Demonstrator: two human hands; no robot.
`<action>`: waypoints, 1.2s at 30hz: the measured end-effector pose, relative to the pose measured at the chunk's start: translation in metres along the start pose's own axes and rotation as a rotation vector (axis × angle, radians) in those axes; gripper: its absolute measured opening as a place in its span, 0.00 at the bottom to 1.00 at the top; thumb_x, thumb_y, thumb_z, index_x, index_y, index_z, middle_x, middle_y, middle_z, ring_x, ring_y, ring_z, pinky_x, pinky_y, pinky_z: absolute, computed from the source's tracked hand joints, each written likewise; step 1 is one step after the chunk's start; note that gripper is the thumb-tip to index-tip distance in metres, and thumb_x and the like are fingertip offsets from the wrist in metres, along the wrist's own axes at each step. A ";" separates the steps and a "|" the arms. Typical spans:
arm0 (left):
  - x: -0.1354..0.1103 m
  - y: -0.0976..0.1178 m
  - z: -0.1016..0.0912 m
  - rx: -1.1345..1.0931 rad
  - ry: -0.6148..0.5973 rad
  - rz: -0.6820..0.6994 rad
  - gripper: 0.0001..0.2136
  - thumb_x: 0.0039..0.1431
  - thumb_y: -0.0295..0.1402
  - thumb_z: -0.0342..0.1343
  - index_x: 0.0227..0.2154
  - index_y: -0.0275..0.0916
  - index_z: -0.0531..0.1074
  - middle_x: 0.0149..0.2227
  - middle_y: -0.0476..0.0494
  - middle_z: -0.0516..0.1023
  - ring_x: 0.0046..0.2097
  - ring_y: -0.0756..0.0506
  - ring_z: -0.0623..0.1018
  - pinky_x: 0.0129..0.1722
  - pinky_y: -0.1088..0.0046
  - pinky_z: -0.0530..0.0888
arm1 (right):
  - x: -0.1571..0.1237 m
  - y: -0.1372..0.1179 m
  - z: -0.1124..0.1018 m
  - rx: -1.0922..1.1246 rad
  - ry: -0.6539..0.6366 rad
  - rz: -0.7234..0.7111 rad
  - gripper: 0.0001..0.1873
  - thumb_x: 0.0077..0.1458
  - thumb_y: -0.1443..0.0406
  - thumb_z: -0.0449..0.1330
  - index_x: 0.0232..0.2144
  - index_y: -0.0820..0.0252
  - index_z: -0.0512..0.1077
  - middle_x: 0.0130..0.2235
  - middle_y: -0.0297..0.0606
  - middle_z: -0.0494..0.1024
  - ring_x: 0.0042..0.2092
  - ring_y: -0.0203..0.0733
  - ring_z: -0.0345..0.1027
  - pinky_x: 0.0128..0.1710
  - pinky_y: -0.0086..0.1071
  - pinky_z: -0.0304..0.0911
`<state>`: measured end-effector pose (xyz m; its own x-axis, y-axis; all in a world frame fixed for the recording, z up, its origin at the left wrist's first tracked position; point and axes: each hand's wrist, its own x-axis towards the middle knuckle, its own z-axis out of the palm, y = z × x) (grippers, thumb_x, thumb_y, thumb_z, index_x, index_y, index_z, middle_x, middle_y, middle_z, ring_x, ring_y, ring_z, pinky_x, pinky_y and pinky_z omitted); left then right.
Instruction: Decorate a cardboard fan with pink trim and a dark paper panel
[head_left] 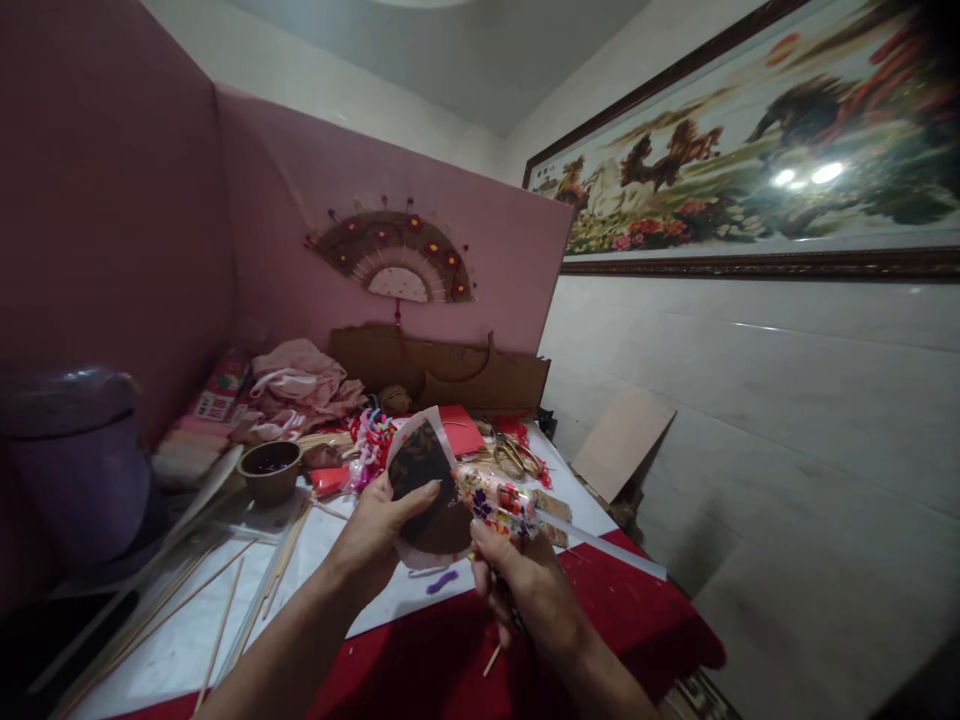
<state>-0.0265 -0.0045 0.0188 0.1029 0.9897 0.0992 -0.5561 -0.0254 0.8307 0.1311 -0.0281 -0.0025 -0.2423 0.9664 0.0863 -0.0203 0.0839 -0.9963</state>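
My left hand is closed on a dark brown piece with a pale paper edge, thumb laid across its face. My right hand is wrapped round a thin stick, on which sits a roll of floral patterned paper that touches the dark piece. Both hands are raised above the table's white sheet and red cloth.
A brown bowl, several bamboo sticks, scissors, red paper, pink cloth and cardboard crowd the table. A purple bin stands left. A decorated fan hangs on the pink partition.
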 end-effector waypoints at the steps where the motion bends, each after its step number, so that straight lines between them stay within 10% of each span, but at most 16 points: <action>1: 0.000 0.000 0.000 0.001 0.000 0.001 0.12 0.44 0.27 0.64 0.35 0.34 0.73 0.30 0.43 0.80 0.28 0.47 0.78 0.31 0.71 0.75 | 0.000 0.000 0.000 -0.009 -0.006 0.004 0.27 0.53 0.48 0.54 0.17 0.65 0.67 0.13 0.29 0.64 0.09 0.25 0.51 0.07 0.20 0.47; 36: 0.004 0.000 -0.003 -0.001 0.050 0.006 0.15 0.41 0.27 0.66 0.34 0.34 0.72 0.30 0.44 0.80 0.28 0.47 0.78 0.31 0.72 0.75 | 0.001 -0.012 -0.005 -0.135 -0.050 0.081 0.30 0.51 0.44 0.52 0.12 0.63 0.64 0.11 0.27 0.60 0.09 0.27 0.51 0.06 0.21 0.53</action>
<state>-0.0287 -0.0001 0.0174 0.0580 0.9953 0.0769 -0.5578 -0.0316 0.8294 0.1361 -0.0265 0.0094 -0.2858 0.9583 0.0022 0.1310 0.0413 -0.9905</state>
